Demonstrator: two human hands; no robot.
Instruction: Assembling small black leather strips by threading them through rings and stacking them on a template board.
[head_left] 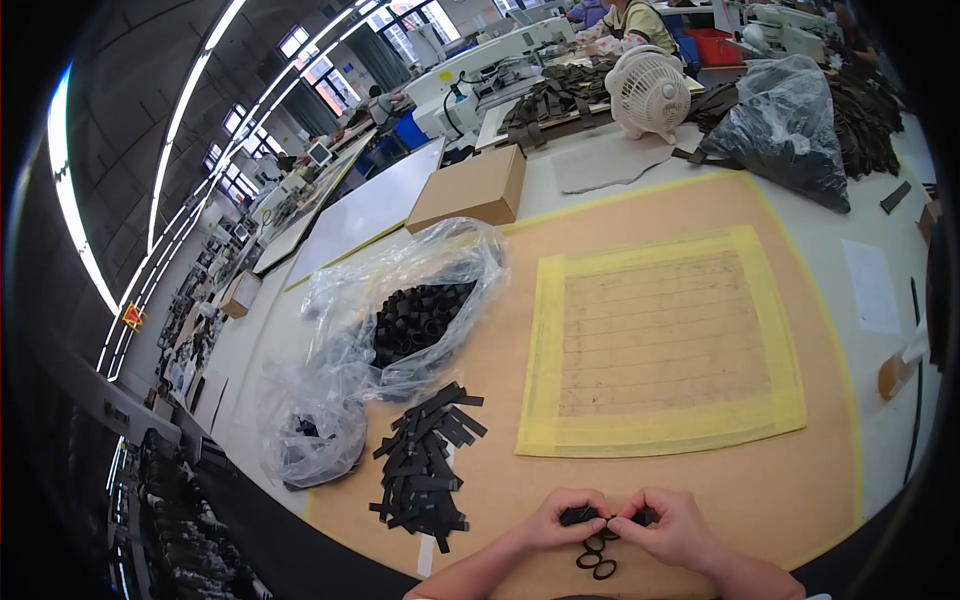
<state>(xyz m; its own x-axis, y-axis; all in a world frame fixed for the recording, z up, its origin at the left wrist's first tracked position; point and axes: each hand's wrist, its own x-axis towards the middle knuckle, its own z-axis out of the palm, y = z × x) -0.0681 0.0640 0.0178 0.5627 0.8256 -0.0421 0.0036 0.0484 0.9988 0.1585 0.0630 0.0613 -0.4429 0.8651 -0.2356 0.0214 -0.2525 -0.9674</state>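
Both hands meet at the near edge of the tan board-covered bench (700, 480). Left hand (562, 520) and right hand (668, 525) pinch a short black webbing strip (590, 516) between them, fingers narrow and closed on it. Just below, small black oval rings (597, 558) hang or lie touching the strip; which, I cannot tell.

Step in hand, by judgement: working a ring onto the strip. The next move likely calls for a steady pinch on the strip end and fine alignment with the ring opening.

Left of the hands: loose pile of flat black webbing strips (425, 465). Further back, clear plastic bag of black looped pieces (420, 315). Yellow-bordered ruled mat (660, 340) lies centre-bench, well apart from the hands.
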